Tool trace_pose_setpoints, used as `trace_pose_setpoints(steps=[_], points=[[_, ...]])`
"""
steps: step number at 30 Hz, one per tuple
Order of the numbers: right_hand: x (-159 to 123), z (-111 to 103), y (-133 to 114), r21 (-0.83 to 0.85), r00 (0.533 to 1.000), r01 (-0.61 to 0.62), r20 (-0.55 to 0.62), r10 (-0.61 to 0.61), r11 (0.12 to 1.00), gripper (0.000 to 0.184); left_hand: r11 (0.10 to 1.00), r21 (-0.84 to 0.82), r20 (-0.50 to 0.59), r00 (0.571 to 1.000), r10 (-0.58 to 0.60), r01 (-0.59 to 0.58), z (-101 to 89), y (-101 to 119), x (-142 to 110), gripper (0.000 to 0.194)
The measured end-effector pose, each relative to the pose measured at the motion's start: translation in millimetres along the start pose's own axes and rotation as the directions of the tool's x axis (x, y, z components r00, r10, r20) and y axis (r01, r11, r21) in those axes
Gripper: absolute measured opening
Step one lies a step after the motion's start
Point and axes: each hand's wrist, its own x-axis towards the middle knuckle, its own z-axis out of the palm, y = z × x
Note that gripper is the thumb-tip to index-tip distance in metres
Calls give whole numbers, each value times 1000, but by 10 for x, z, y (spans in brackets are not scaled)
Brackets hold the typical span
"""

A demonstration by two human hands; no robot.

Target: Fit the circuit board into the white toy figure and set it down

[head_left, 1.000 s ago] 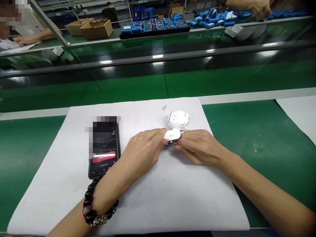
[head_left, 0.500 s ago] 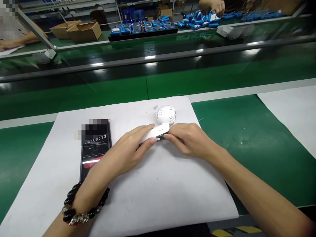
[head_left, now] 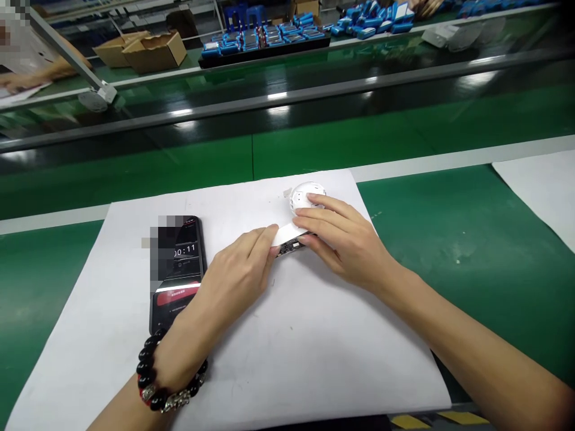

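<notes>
Now the white casing (head_left: 286, 233) sits right between 2 sets of fingertips, a strip of circuit board (head_left: 291, 246) showing along its near edge. Left hand (head_left: 240, 266): thumb and fingers pinched on its left end. Right hand (head_left: 348, 236): thumb and fingers gripping the right end, farthest fingertips over the round white piece (head_left: 300, 196) just beyond. Phone (head_left: 182, 263) left of the left fingers, white paper (head_left: 287, 359) beneath.

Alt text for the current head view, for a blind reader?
A person's left hand and right hand grip a slim white plastic part, dark circuitry exposed along its near edge, by a round white plastic piece the right hand partly covers. To their left, a black rectangular phone showing a timer lies on white paper over a green tabletop.
</notes>
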Motion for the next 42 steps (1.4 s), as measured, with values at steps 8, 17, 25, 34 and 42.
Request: trace_pose_setpoints(steps=[8,17,25,34,42], points=[[13,-47,-109,-44,931,-356,-96,351,933,17,999,47,-1,1000,-26,26,-28,65,66,36],[18,-41,-217,292,830,-514,-71,554,807,18,1000,9,-51,999,-10,10,-29,210,26,34],[0,-38,-158,550,853,-450,30,522,704,14,981,-157,20,994,-110,112,-59,188,8,35],[-63,18,-123,653,861,-408,43,507,638,14,772,-469,329,896,-299,430,-173,142,95,31],[110,-58,-275,522,910,-352,-4,415,777,13,551,-658,444,856,-265,512,32,256,322,51]])
